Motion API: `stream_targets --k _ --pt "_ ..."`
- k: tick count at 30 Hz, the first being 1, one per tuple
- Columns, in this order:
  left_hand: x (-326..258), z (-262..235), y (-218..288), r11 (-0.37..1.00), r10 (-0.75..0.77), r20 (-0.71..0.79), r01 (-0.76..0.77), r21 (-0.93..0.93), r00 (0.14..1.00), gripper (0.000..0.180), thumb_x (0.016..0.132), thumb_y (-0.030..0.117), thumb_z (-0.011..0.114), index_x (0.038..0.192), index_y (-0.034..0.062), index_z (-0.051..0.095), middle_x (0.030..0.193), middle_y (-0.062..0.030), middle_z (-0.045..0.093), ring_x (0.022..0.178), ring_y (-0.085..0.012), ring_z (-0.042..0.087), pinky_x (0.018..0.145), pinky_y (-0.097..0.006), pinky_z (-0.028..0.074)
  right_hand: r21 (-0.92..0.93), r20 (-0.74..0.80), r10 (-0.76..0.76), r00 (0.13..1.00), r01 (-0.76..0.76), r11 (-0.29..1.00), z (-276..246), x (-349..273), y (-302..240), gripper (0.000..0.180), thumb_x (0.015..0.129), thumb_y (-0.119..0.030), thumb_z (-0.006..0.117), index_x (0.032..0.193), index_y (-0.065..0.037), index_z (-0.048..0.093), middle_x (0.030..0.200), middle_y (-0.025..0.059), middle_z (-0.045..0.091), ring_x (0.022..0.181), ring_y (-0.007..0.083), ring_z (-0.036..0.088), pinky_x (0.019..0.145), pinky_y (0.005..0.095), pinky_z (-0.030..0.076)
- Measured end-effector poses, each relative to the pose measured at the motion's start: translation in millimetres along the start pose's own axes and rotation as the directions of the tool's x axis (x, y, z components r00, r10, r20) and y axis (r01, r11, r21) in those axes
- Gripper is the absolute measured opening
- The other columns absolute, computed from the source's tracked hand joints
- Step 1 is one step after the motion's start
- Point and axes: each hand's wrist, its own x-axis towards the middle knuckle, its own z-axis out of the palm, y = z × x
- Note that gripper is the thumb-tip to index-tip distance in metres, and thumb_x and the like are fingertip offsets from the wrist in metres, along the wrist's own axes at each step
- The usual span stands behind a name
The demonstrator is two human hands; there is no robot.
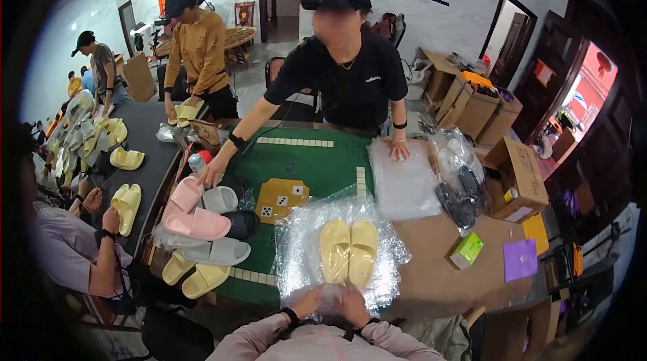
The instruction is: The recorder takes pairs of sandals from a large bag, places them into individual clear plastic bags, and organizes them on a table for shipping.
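Observation:
A pair of pale yellow slippers [349,253] lies side by side on a shiny clear plastic bag [296,263] in front of me. I cannot tell whether the slippers are inside the bag or on top of it. At the bag's near edge, my left hand [308,302] has its fingers closed on the plastic. My right hand [353,307] pinches the same edge, just right of the left one and close to the slippers' near ends. Between the two hands the plastic is bunched up.
Left of the bag are pink slippers [195,223], grey slippers [226,252] and more yellow slippers [205,280]. A person in black opposite reaches to the pink ones and rests a hand on stacked clear bags [404,186]. At right stand a green box [467,250] and a cardboard box [515,179].

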Motion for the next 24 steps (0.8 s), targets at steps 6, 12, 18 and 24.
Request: stream_targets --k 6,12,18,24 --pt "11 -11 5 0.996 -0.058 0.067 0.062 -0.067 0.996 0.030 0.087 0.014 0.047 0.114 0.0032 0.053 0.105 -0.0124 0.059 0.096 -0.0199 0.054 0.084 -0.030 0.042 0.017 0.067 -0.304 0.950 0.303 0.953 -74 28 -48 0.077 0.067 -0.036 0.071 0.131 -0.015 0.036 0.135 0.0192 0.030 0.123 0.0387 0.030 0.093 0.0558 0.030" --pt "6 -27 43 0.784 -0.024 0.341 0.230 -0.577 0.940 0.027 0.088 0.014 0.049 0.110 0.0003 0.056 0.104 -0.0070 0.059 0.098 -0.0140 0.053 0.084 -0.026 0.041 -0.281 0.246 -0.069 0.967 0.139 0.950 -33 28 -14 0.086 0.065 -0.049 0.067 0.136 -0.019 0.029 0.142 0.0167 0.018 0.127 0.0398 0.022 0.096 0.0617 0.020" --pt "10 -21 41 0.828 -0.086 0.252 0.210 -0.520 0.964 0.040 0.088 0.019 0.051 0.125 0.0051 0.042 0.122 -0.0061 0.046 0.112 -0.0145 0.041 0.095 -0.027 0.031 -0.136 0.060 -0.027 0.998 0.035 0.990 1 18 8 0.060 0.061 -0.009 0.063 0.119 -0.012 0.049 0.131 0.0209 0.037 0.106 0.0388 0.048 0.083 0.0416 0.045" --pt "9 -16 -23 0.995 -0.088 0.131 0.082 0.048 0.988 0.061 0.082 0.045 0.053 0.129 0.0106 0.036 0.132 -0.0176 0.030 0.122 -0.0309 0.033 0.099 -0.039 0.029 0.394 -0.371 0.288 0.883 -0.131 0.910 -10 16 27 0.043 0.070 0.001 0.051 0.114 -0.001 0.051 0.109 0.0179 0.055 0.093 0.0250 0.056 0.078 0.0318 0.045"
